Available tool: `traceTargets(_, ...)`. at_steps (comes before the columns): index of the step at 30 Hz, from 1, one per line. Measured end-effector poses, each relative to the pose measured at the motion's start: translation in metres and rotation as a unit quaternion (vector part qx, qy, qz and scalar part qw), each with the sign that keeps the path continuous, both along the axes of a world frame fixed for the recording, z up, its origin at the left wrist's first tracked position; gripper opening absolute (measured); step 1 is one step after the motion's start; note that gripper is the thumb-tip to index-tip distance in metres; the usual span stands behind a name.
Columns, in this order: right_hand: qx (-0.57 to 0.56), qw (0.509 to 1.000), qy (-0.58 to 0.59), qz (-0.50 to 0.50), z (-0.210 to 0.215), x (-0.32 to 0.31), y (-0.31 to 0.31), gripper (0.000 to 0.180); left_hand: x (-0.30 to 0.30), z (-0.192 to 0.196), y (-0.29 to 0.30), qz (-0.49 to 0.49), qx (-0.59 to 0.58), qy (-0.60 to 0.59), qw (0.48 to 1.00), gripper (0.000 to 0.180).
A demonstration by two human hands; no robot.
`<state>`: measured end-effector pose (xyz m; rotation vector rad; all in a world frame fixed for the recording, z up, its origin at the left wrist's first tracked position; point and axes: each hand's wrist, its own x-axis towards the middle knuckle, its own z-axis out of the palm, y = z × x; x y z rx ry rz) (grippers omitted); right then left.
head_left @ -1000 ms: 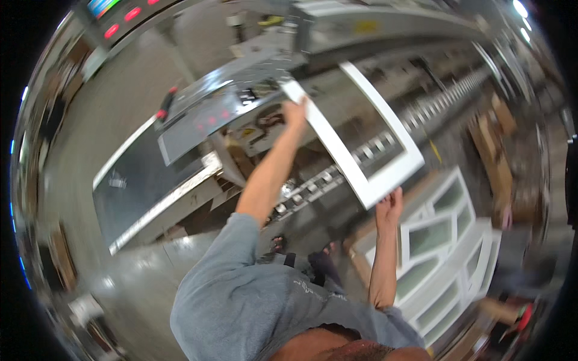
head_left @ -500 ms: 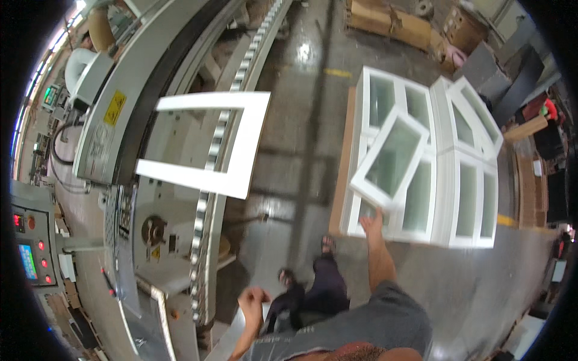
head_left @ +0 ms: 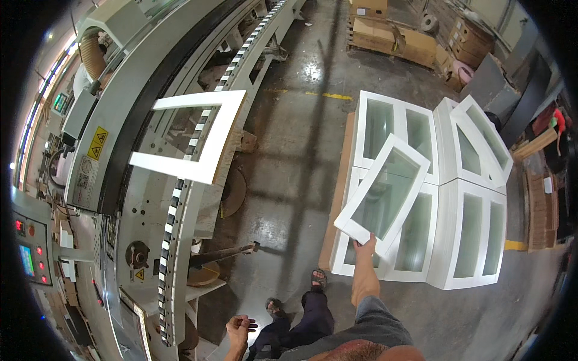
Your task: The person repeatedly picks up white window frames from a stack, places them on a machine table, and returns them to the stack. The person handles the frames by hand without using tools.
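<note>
The right hand (head_left: 363, 248) gripped the near edge of a white frame (head_left: 367, 182), askew atop stacked white panels (head_left: 445, 168) at right. The left hand (head_left: 239, 328) (fingers half-curled) hung near. Another frame (head_left: 226, 133) lay on the machine (head_left: 158, 224), far left.

Clearance for my left hand (head_left: 241, 328) was available above the floor strip (head_left: 292, 174) between the machine (head_left: 123, 99) and the stacked white doors (head_left: 400, 132). A metal bar (head_left: 223, 255) projected into that strip from the machine side. The white frame (head_left: 221, 138) overhung the roller track (head_left: 170, 222); the frame's opening gave a hand access down to the track. At my right hand (head_left: 365, 245), the tilted glazed door (head_left: 385, 191) obstructed reach to the doors beneath.
</note>
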<state>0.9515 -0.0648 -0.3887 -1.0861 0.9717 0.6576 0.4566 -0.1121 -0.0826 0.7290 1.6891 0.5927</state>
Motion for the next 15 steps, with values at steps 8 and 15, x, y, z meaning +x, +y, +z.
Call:
traceTargets(8,0.016,0.983,-0.113,-0.142,0.034,-0.043,-0.051,0.035,0.028,0.020,0.008,-0.011,0.030,-0.021,0.999,0.014)
traceTargets(15,0.137,0.975,-0.173,-0.017,0.140,-0.047,-0.114,0.029,0.034,0.031,-0.008,-0.003,0.055,-0.049,0.997,0.016)
